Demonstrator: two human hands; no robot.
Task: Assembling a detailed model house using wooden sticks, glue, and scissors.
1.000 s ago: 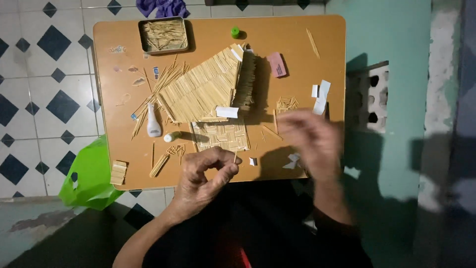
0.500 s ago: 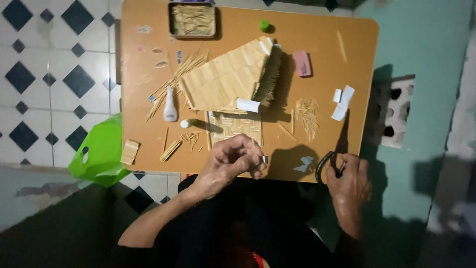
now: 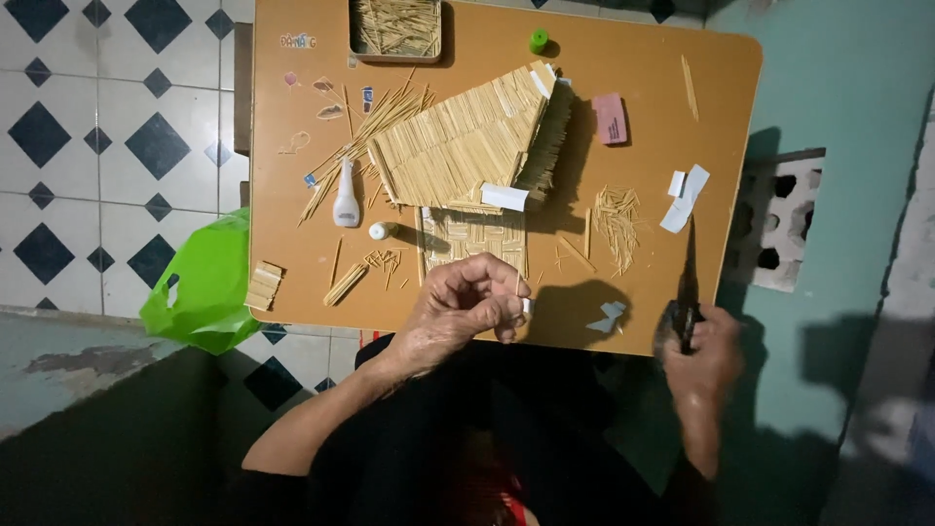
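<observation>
My left hand (image 3: 463, 307) is curled over the table's near edge and pinches a thin wooden stick (image 3: 517, 284) upright between its fingertips. My right hand (image 3: 699, 346) is at the near right corner, closed around the handles of dark scissors (image 3: 689, 282) whose blades point away from me. A model house of wooden sticks (image 3: 463, 146) lies in the middle of the orange table (image 3: 633, 58), with a flat woven stick panel (image 3: 475, 239) just beyond my left hand.
A tin of sticks (image 3: 394, 29) stands at the far edge, near a green cap (image 3: 539, 41). A white glue bottle (image 3: 346, 195), loose stick piles (image 3: 616, 216), a pink eraser (image 3: 610, 117) and white paper scraps (image 3: 685, 190) lie around. A green plastic bag (image 3: 205, 282) hangs at the left.
My right hand has drawn back from the tabletop to the near right corner and now grips the scissors. My left hand stays near the front edge with the stick.
</observation>
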